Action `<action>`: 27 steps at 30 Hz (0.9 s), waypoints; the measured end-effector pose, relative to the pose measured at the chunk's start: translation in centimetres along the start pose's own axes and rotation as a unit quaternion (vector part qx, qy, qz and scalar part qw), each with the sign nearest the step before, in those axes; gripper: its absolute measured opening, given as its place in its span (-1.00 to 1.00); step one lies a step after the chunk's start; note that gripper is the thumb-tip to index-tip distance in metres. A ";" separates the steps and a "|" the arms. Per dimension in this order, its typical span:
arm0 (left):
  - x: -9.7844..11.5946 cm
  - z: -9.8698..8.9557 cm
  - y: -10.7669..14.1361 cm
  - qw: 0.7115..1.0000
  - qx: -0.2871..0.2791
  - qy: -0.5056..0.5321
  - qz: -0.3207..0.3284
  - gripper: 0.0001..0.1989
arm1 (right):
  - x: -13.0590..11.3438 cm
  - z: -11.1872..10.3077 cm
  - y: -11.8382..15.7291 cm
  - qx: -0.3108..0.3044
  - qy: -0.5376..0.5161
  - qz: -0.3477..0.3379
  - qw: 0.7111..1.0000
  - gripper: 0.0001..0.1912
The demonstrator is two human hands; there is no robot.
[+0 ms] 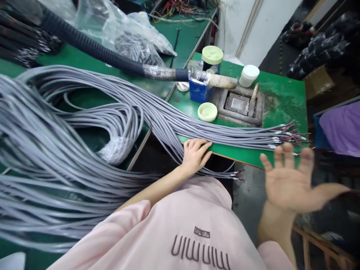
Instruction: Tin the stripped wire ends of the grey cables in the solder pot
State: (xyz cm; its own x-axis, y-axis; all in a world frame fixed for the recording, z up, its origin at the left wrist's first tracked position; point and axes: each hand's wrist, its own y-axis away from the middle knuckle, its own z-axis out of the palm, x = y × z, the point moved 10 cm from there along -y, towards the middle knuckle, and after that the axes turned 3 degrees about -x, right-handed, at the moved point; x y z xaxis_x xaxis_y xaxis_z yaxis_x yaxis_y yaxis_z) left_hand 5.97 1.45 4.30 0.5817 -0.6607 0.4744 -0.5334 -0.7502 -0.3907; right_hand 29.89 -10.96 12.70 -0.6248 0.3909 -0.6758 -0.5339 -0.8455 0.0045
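Note:
My left hand [194, 155] rests at the front edge of the green bench [239, 153], fingers laid out and no object seen in it. It lies right beside a long bundle of grey cables [197, 128], whose stripped ends [289, 134] fan out in thin coloured wires at the right. My right hand [289, 183] is raised in the air, palm showing and fingers spread, slightly blurred, holding nothing. A few cables [216, 173] hang below the bench edge near my left wrist, with their own bare wire ends.
Behind the cables sits a square solder pot [239, 105] with a stick [253, 98] across it. A ribbed hose [98, 47] ends above a blue box [198, 90]. Nearby are a white jar [249, 75], a yellow-lidded jar [212, 55] and a loose lid [207, 112]. Coiled cables fill the left.

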 end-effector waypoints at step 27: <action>-0.8 -1.1 -0.1 0.998 0.000 -0.063 -0.012 -0.65 | 3.7 -0.8 1.6 -0.019 0.081 -0.036 0.996 -0.36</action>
State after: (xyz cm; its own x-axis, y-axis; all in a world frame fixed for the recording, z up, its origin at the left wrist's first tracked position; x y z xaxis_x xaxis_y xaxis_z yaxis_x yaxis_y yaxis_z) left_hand 4.92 2.11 4.84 0.6669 -0.6401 0.3815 -0.5177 -0.7662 -0.3806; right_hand 27.20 -11.12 9.62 -0.4838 0.3887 -0.7841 -0.5501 -0.8319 -0.0730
